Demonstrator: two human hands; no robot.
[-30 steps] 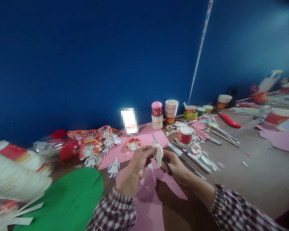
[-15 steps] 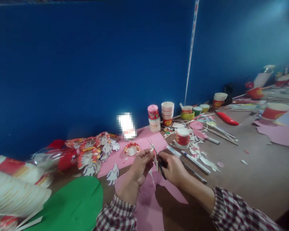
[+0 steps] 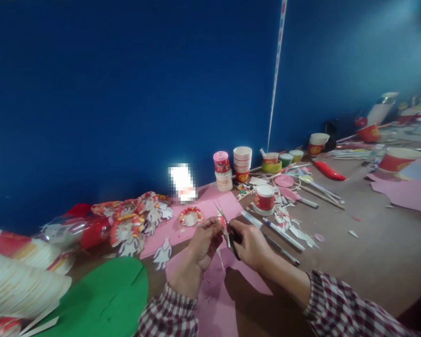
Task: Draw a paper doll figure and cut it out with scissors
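My right hand (image 3: 250, 243) grips a pair of scissors (image 3: 221, 211), whose blades point up and away from me and stand slightly apart. Between the fingertips of my left hand (image 3: 206, 241) is a small red and white paper piece (image 3: 224, 223), right beside the blades. Both hands are over pink paper (image 3: 215, 299) on the brown table. A white paper cutout of a figure (image 3: 162, 255) lies left of my left hand. Just beyond the hands, a red and yellow ring (image 3: 191, 217) rests on another pink sheet (image 3: 210, 199).
Stacked paper cups (image 3: 243, 164) stand against the blue wall. Markers (image 3: 284, 234) and paper scraps (image 3: 298, 230) lie to the right, near a red and white cup (image 3: 264, 199). At left are a green disc (image 3: 105, 295), decorated paper figures (image 3: 129, 220) and tipped cup stacks (image 3: 21, 276).
The whole view has shifted slightly, with things appearing a little further left. Both hands keep nearly the same pose around the paper piece and scissors.
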